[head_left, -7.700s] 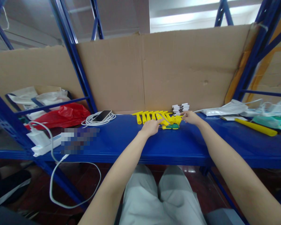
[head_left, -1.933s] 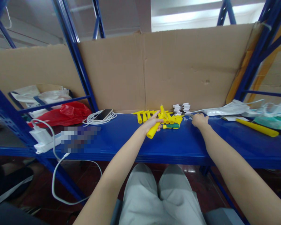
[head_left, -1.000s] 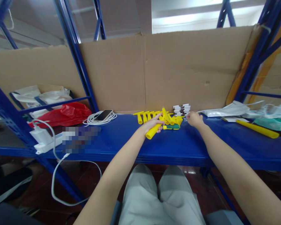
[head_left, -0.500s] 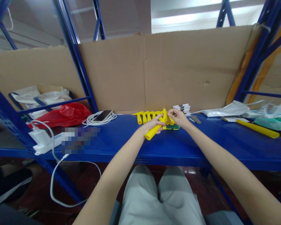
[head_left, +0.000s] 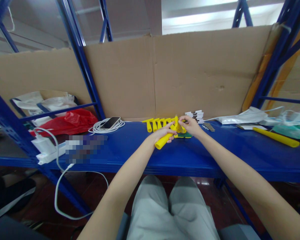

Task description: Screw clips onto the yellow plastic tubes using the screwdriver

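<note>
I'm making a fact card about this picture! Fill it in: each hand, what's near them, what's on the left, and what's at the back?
Left hand: gripping a yellow piece by its thick handle
Right hand: fingers at that piece's head; any small thing they pinch is hidden
Near the hands: row of yellow pieces; white stack, partly hidden
Left: phone on coiled white cable; red bag
Back: cardboard
</note>
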A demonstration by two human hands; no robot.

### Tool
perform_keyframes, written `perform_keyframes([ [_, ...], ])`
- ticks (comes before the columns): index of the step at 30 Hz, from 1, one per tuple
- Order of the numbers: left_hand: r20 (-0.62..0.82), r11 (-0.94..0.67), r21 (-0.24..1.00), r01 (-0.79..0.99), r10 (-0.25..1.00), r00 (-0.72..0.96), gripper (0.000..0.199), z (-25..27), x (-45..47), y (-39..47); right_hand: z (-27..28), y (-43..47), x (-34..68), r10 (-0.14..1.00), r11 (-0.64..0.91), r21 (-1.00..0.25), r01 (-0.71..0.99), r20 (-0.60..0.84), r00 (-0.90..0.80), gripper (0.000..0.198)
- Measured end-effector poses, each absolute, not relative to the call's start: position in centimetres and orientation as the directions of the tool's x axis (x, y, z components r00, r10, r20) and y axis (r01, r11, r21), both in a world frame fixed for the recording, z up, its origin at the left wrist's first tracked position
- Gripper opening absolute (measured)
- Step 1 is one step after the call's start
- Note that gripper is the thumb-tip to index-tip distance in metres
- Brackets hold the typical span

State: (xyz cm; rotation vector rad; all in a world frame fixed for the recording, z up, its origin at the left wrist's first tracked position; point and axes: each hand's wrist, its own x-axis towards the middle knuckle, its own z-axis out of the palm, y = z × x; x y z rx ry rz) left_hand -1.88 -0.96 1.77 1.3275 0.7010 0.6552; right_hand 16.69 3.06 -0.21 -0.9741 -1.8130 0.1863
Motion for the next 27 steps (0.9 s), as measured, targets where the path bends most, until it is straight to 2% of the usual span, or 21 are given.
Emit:
perform_keyframes([
  [6,-0.073,0.134,0.99,-0.043,0.749,0.659,0.081,1.7,-2.0,-0.9,-0.4,3.2,16.5,0.706,0.653,-0.567,0.502,0.695,-0.134,0.016],
  [12,-0.073,0.126,0.992,-0.031,0.738,0.67,0.082,1.6,-2.1,-0.8,-1.0,4.0,16.7,0.739,0.634,-0.653,0.414,0.67,-0.074,0.028],
  [20,-0.063,0.118,0.992,-0.039,0.746,0.663,0.082,1.9,-2.2,-1.2,-1.2,3.6,16.8,0.846,0.527,-0.803,0.279,0.528,-0.079,0.034],
  [24,-0.031,0.124,0.988,-0.096,0.753,0.657,0.083,1.8,-2.1,-1.2,-1.2,3.5,16.4,0.856,0.501,-0.793,0.348,0.513,-0.064,0.034],
  [27,-0.01,0.119,0.985,-0.126,0.767,0.641,0.081,1.8,-2.0,-1.0,-1.0,3.6,16.5,0.833,0.51,-0.719,0.471,0.549,-0.064,0.034],
])
